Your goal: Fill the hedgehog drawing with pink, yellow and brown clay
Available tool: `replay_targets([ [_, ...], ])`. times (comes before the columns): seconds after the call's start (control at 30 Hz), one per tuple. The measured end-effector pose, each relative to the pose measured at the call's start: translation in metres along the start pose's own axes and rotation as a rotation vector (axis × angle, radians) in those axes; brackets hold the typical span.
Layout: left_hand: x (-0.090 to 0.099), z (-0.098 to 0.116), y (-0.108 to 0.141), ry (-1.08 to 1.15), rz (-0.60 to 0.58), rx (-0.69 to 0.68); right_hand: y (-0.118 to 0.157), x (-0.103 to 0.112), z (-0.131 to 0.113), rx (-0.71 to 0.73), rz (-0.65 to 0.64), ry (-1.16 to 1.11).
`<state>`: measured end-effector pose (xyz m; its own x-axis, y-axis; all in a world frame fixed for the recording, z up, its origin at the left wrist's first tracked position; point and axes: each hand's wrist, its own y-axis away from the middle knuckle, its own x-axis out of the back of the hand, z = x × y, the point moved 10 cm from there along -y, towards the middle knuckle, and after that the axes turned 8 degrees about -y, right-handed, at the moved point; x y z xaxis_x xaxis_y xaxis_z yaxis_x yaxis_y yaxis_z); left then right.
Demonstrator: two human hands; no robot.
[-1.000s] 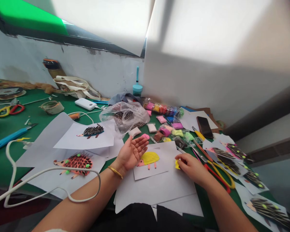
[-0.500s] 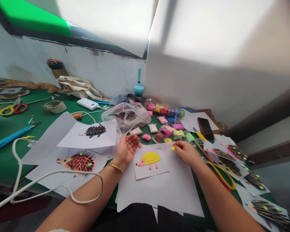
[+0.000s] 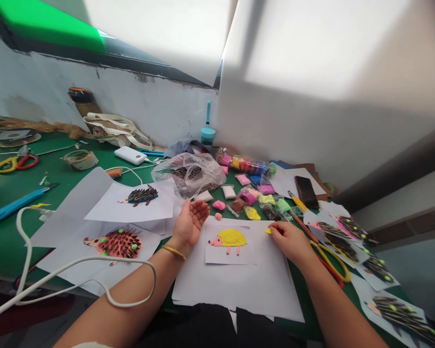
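Note:
Between my hands lies a small white card with a hedgehog picture [image 3: 232, 238], its body covered in yellow clay and its face and legs pink. The card rests on a stack of white paper [image 3: 235, 290]. My left hand [image 3: 191, 221] is open, palm turned up, at the left edge of the stack, with nothing in it. My right hand [image 3: 286, 238] pinches a small piece of yellow clay [image 3: 268, 231] at the stack's right edge. Past my left fingertips sits a small pink clay lump [image 3: 218, 216].
Clay packets [image 3: 253, 212] and a plastic bag of seeds [image 3: 190, 174] lie behind the paper. Finished hedgehog pictures [image 3: 121, 244] are at left, more [image 3: 398, 311] at right. Yellow-handled scissors [image 3: 335, 261] and a phone [image 3: 306, 191] lie at right. A white cable [image 3: 94, 258] crosses my left forearm.
The hedgehog card has turned straighter and shifted slightly right. My right hand, still pinching the yellow clay, has moved a little right and toward me. My left hand stays nearly in place.

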<state>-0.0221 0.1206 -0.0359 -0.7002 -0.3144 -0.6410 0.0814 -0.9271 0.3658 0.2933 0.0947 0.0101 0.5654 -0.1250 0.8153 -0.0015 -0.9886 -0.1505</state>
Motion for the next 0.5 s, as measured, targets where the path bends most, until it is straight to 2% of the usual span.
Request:
replay_targets([
  [0.07,-0.009,-0.004,0.006,0.004,-0.056,0.030,0.008,0.015,-0.017,0.103,0.092,0.032],
  [0.13,-0.024,-0.014,0.019,0.018,-0.141,0.098,0.019,0.031,-0.048,0.266,0.212,0.023],
  [0.2,-0.042,-0.029,0.039,0.060,-0.232,0.203,0.029,0.037,-0.082,0.409,0.259,-0.082],
  [0.33,-0.078,-0.058,0.085,0.135,-0.407,0.388,0.039,0.019,-0.135,0.578,0.223,-0.182],
  [0.4,-0.083,-0.062,0.093,0.178,-0.399,0.391,0.043,0.007,-0.149,0.603,0.215,-0.190],
  [0.5,-0.078,-0.064,0.088,0.161,-0.319,0.355,0.055,-0.012,-0.166,0.680,0.089,-0.222],
])
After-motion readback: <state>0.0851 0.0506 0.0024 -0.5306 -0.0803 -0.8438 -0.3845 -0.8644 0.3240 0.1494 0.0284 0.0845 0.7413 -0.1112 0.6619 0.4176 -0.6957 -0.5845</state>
